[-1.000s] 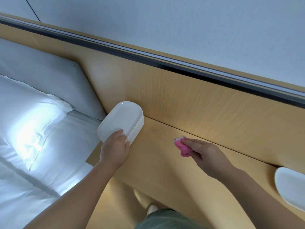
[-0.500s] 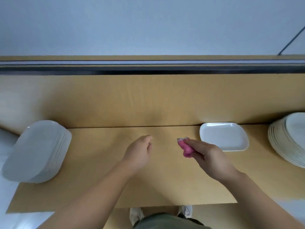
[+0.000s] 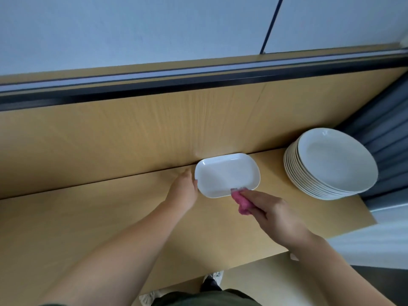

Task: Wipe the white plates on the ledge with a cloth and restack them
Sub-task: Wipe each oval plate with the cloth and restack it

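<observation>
at the far edge of the wooden ledge (image 3: pixel 88 217), tight against the back panel (image 3: pixel 132 133), one small rectangular plate (image 3: pixel 227 174) lies flat by itself, right way up. the left hand (image 3: pixel 184 193) is at its left rim, touching it; whether the fingers are hooked under the rim or only laid against it cannot be told from this angle. the right hand (image 3: pixel 276 215) has a bunched pink cloth (image 3: pixel 241 200) pinched in its fingers, and the cloth's tip meets the plate's near right rim.

to the right, apart from the small plate, a stack of round plates (image 3: pixel 329 164) stands near the ledge's right end, beside a grey curtain (image 3: pixel 386 120).

as a judgement, the task is somewhere in its middle and this one plate is at the very start of its turn. the cloth is only at the rim and has not yet crossed the plate's face. what is left for it looks like a wipe across the face and rim, then a carry to whatever pile it belongs on, and no such pile is in view. nothing shows whether the round stack has been wiped or is waiting.
</observation>
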`<state>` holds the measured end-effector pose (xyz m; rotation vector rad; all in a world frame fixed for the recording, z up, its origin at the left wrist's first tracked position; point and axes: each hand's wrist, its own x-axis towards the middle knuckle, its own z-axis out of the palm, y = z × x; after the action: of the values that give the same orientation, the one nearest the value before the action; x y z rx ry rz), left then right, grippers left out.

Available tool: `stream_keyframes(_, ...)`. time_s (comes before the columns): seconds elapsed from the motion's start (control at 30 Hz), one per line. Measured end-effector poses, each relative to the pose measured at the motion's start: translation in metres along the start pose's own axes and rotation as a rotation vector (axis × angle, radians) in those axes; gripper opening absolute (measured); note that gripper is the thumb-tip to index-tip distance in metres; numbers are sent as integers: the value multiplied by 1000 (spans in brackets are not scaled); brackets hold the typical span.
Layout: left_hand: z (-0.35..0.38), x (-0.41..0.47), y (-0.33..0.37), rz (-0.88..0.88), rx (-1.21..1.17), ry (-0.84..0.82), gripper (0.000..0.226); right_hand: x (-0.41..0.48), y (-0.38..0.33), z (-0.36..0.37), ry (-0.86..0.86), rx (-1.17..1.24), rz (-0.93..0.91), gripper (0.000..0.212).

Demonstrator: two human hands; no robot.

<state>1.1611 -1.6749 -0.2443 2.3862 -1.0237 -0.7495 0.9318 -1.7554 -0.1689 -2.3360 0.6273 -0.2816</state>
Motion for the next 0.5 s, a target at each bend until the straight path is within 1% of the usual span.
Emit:
stream_keyframes(0.1,9,10,7,-97,-21,-24,19,2,11,-9,-24,-31,-5,28)
stream_keyframes(0.2,15,19,7,-203,-110,-25,21,3,16,-15,-25,-43,-21,31)
stream_keyframes(0.27,17,25,8,-259,-163,-33,17,3,19,-18,-25,-49,-15,32)
stream_keyframes(0.33,16,28,13,-302,-186,-60,13,2,23,-18,-25,-60,-6,31)
stream_keyframes(0.5,13,29,22,-368,-247,-85,13,0,27,-20,10,-79,-15,35)
